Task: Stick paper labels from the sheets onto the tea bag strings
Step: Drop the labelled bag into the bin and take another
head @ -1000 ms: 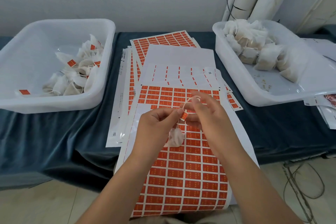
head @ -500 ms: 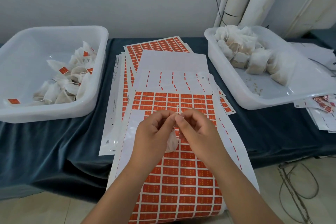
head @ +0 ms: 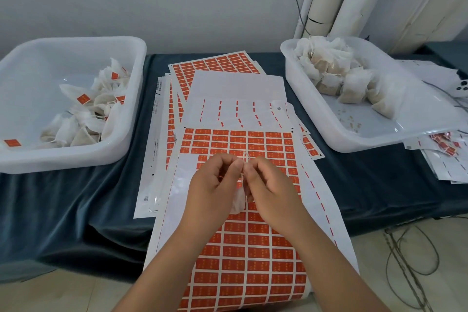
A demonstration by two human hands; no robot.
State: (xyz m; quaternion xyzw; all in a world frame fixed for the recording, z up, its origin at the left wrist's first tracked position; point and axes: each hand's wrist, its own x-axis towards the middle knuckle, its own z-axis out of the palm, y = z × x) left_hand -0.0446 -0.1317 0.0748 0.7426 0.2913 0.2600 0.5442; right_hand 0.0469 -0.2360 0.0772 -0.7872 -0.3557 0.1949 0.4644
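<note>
The tea bag (head: 238, 201) hangs between both hands above the top sheet (head: 253, 261), its string (head: 245, 159) poking up just past the fingertips. A second ago the string made a wide loop and an orange label showed between the fingers. Now the left hand (head: 215, 185) and right hand (head: 271, 185) have met, each grip pinched narrow on the string, and the label is hidden. It is probably being pressed shut. The left tub (head: 76, 159) on the counter (head: 76, 210) holds the labelled bags.

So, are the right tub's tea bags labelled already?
No, the tea bags in the right tub look plain white, while those in the left tub carry orange labels.
</note>
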